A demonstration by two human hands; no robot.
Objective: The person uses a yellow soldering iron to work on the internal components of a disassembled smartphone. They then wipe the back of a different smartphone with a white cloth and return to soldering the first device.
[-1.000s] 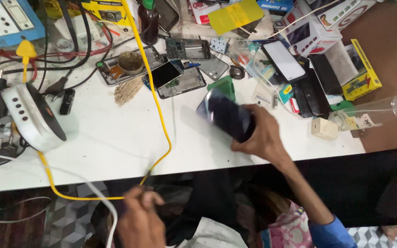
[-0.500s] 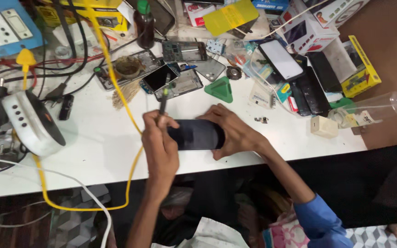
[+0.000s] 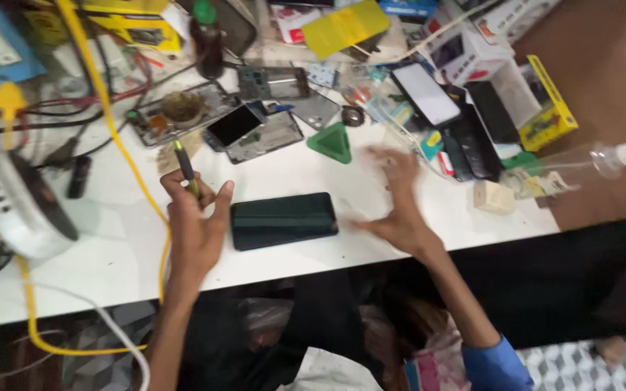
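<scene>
— Two hands over the counter (image 3: 110, 289), one dark phone (image 3: 284, 220) between them. Where does the phone lie?

— Flat on the white counter, near its front edge, long axis running left to right. Nothing holds it.

— Which hand is closer?

— The left hand (image 3: 195, 221). Its thumb sits just beside the phone's left short end; whether it touches, I cannot tell. So from that hand the phone lies directly to the right.

— And the left grip?

— Clenched around a thin green-tipped tool (image 3: 186, 168), which stands up and points toward the far side. The remaining fingers are loosely curled.

— The right hand (image 3: 400, 210)?

— Blurred, spread wide, palm down, grasping nothing. It hovers right of the phone's right end, a little apart, fingers stretched toward the far clutter.

— What else can be counted?

— One green triangular pick (image 3: 331, 143) lies beyond the phone toward the far side. One opened phone with its screen lifted (image 3: 251, 129) sits far left of that. One yellow cable (image 3: 121, 145) runs from the far left down past the left wrist and off the near edge. One white round device (image 3: 19, 206) sits at the left, one clear bottle (image 3: 581, 163) lies on its side at the right, and several boxes are piled at the far right, too jumbled to number.
</scene>
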